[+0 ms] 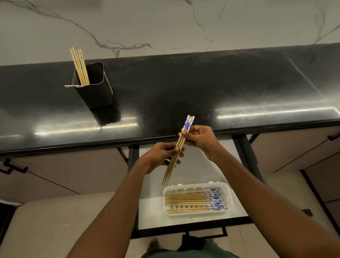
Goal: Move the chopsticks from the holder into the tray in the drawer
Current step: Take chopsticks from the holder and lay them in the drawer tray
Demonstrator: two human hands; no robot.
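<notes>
A small bundle of wooden chopsticks (175,158) with blue-and-white ends slants above the open drawer. My right hand (200,139) grips it near the patterned ends, and my left hand (161,155) holds its middle. Below them, a white tray (228,195) in the drawer (150,210) holds several chopsticks lying flat, patterned ends to the right. On the black counter at the left stands a black holder (97,93) with several chopsticks (79,66) upright in it, and one chopstick lies across its rim.
The black counter (202,90) runs across the view in front of a marble wall. Closed cabinet fronts with dark handles (6,165) flank the drawer. The drawer's handle (206,234) is near my body.
</notes>
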